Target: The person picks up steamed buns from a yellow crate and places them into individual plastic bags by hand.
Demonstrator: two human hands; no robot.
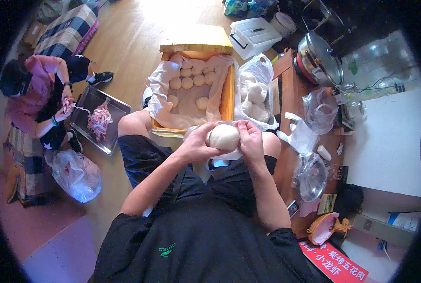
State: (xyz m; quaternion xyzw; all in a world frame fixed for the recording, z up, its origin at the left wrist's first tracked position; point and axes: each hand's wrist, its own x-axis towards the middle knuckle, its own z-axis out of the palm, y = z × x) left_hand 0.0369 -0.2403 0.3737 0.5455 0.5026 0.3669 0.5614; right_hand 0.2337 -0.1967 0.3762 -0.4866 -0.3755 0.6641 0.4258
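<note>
Before me, above my lap, a large pale bun or dough ball [224, 137] sits partly inside a thin clear plastic bag [233, 155]. My left hand [198, 144] cups it from the left, thumb along its near side. My right hand [250, 139] pinches the bag's plastic at the bun's right side. Just beyond my hands stands a yellow wooden box [227, 95] lined with pale cloth [162, 83]. Several round buns [186, 83] rest inside it, most of them toward the far end. To its right, another plastic bag [265, 63] holds several wrapped white buns [254, 92].
At left a seated person [37, 92] handles meat strips over a metal tray [118, 136]. A filled plastic bag [76, 175] lies near them. A wooden bench [287, 76] on the right carries a lidded pot [318, 58] and plastic bags [311, 177]. Beyond is a plastic bin [256, 33].
</note>
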